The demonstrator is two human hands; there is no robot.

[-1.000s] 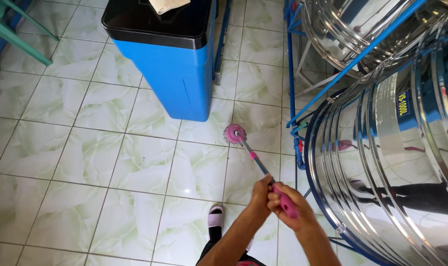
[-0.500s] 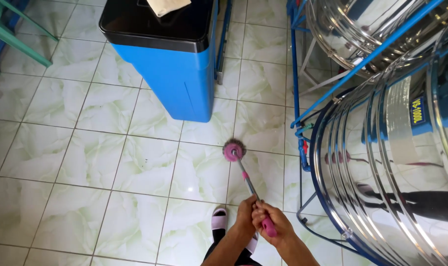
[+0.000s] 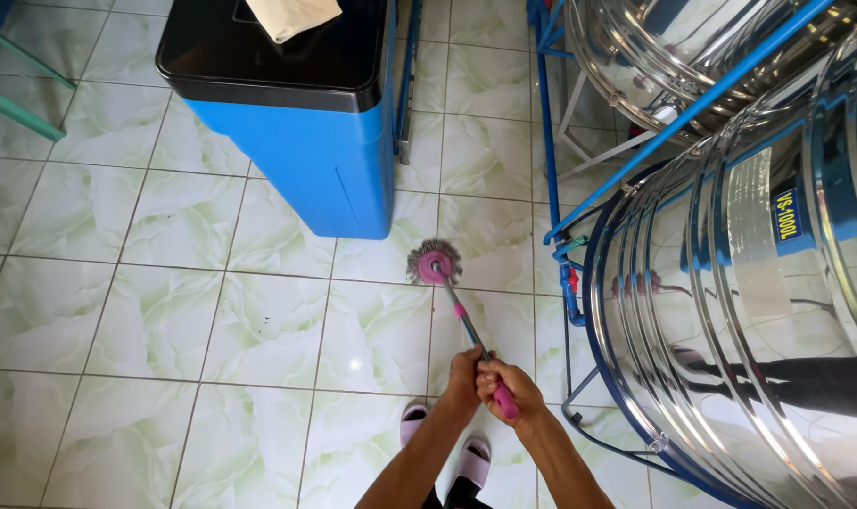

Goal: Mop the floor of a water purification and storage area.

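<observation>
Mop head (image 3: 436,265) has slid closer to the blue bin (image 3: 301,141) than a second ago; both hands, left (image 3: 465,371) and right (image 3: 506,385), grip clamped round the handle (image 3: 466,325); mopping's moving along.

The mop head (image 3: 435,263) was pink with grey fringe, its handle (image 3: 473,337) pink and teal; the floor tiles (image 3: 164,311) showed pale green marbling; the bin (image 3: 301,141) was blue, black-lidded

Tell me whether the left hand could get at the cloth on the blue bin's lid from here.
Probably not. The left hand grips the mop handle near the body, while the cloth lies on the far side of the lid, beyond the mop head.
</observation>
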